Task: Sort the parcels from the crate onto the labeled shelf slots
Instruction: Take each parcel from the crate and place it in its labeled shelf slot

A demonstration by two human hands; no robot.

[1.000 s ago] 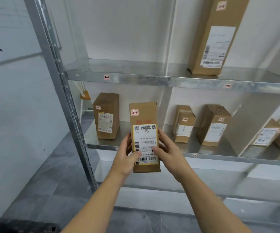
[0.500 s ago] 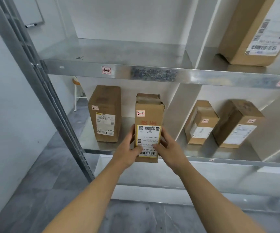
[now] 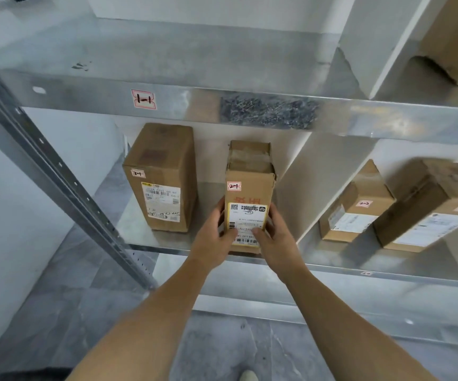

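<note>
A tall brown cardboard parcel (image 3: 250, 185) with a red "2-1" sticker and a white shipping label stands upright at the front edge of the second shelf (image 3: 167, 247), in the left slot. My left hand (image 3: 214, 235) grips its lower left side, thumb over the label. My right hand (image 3: 273, 237) grips its lower right side, thumb on the label's bottom. Another brown parcel (image 3: 164, 177) marked "2-1" stands on the same shelf to the left, a gap apart.
A white divider (image 3: 304, 193) separates this slot from the right one, where two parcels (image 3: 359, 204) (image 3: 428, 207) marked "2-2" lie tilted. The top shelf (image 3: 222, 105) carries a "1-1" label (image 3: 143, 99). A metal upright (image 3: 65, 182) stands left. Grey floor lies below.
Both hands carried the parcel forward and down onto the second shelf's left slot. The camera moved closer to the shelving.
</note>
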